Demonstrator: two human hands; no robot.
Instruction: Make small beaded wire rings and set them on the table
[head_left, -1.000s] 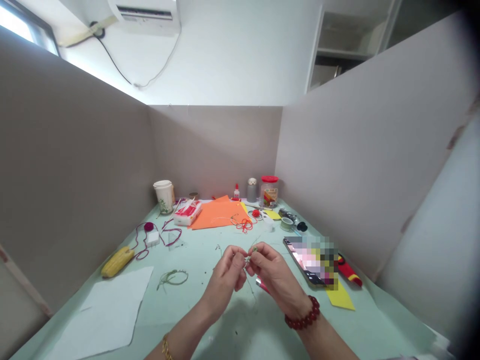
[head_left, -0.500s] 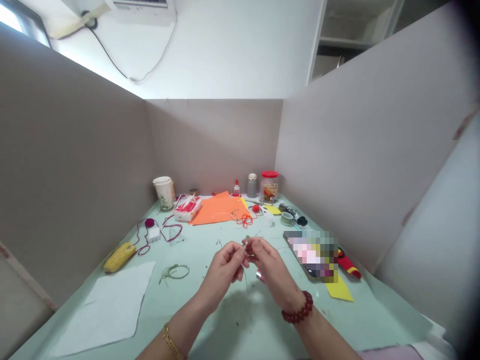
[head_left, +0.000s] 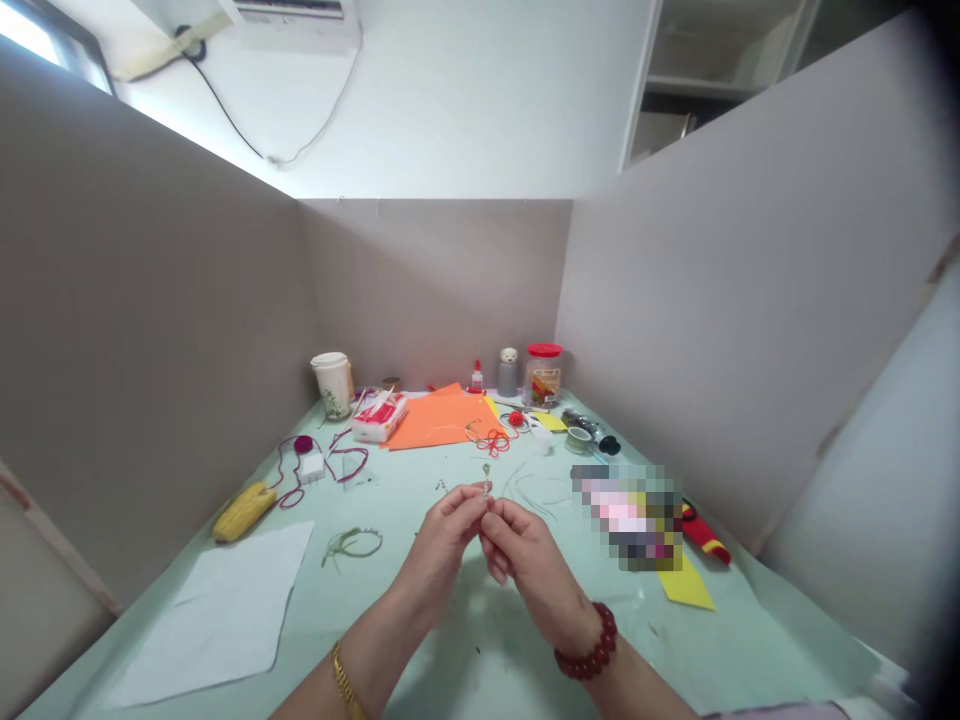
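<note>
Over the middle of the table, my left hand [head_left: 448, 530] pinches a thin green knotted cord [head_left: 486, 470] between thumb and fingers. A small loop at its tip stands up above the fingertips, and pale bits like tiny beads show below it. My right hand [head_left: 521, 545] meets the left one, its thumb and forefinger closed at the lower part of the cord. Most of the piece is hidden by the fingers. Loose thin threads [head_left: 529, 488] spread out just behind my right hand. To the left lies a coiled green cord bracelet [head_left: 352, 543].
On the left are a white cloth [head_left: 217, 620], a yellow corncob-like object [head_left: 245, 512] and purple cord [head_left: 356, 474]. Orange paper [head_left: 435, 415] and a tissue pack [head_left: 379, 417] lie behind. A phone-like blurred object [head_left: 622, 510], red-handled scissors [head_left: 705, 535] and a thread spool [head_left: 577, 440] sit right.
My right hand has shifted lower and turned, its fingers now below the left fingertips. The cord's loop stands more upright, and the threads behind my right hand show more.
</note>
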